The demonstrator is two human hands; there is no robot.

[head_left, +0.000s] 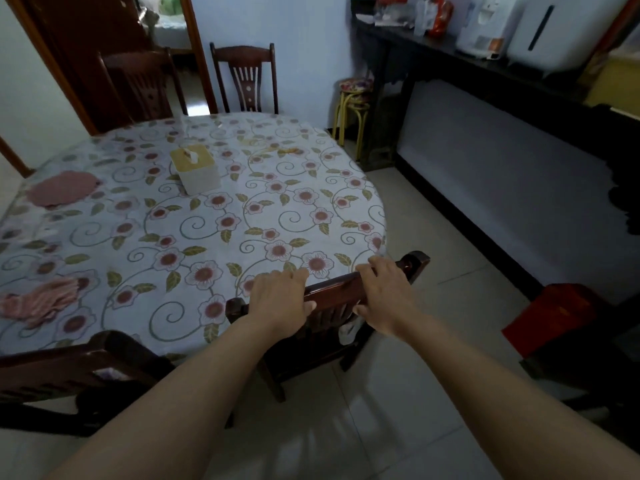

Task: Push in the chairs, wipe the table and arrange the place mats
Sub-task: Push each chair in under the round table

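Note:
A dark wooden chair (334, 289) stands at the near right edge of the round table (207, 216), which has a floral cloth. My left hand (280, 299) and my right hand (384, 292) both grip the chair's top rail, fingers curled over it. The chair back touches the table edge. A round pink place mat (62, 188) lies at the table's left. A crumpled pink cloth (41, 301) lies near the front left edge. Another chair (69, 372) sits at the front left, and two chairs (246, 77) (142, 84) stand at the far side.
A tissue box (195, 169) stands mid-table. A stool with yellow legs (353, 109) is by the far wall. A long dark sideboard (485, 81) with appliances runs along the right. A red box (554, 317) sits on the tiled floor at right.

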